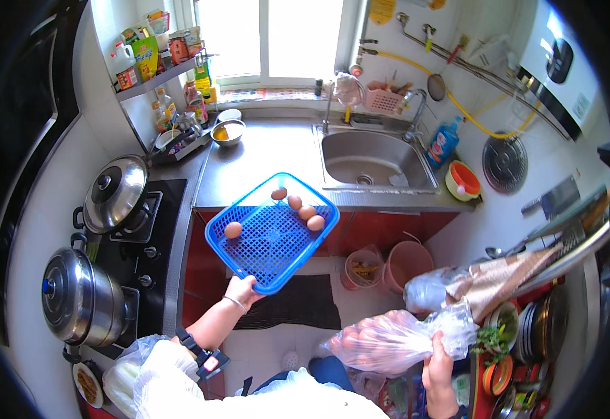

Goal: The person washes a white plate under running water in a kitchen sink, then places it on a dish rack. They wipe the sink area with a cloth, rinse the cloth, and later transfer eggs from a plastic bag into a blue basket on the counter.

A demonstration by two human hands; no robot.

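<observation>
A blue plastic mesh basket [263, 267] hangs in the air before the steel counter, its near rim gripped by my left hand [242, 291]. Inside it, one brown egg [233, 230] lies at the left and several more eggs [306, 212] sit along the far right side. My right hand [437, 366] grasps the gathered neck of a clear plastic bag [389, 340]. Through the film show many brown eggs, and the bag is held low at the right, apart from the basket.
At the left, a lidded steel pot [82, 298] and a lidded wok [116, 194] stand on the gas stove [166, 235]. A steel bowl [228, 132] rests on the counter beside the sink [373, 154]. Pink buckets [408, 262] stand on the floor. A cleaver [560, 198] hangs at the right.
</observation>
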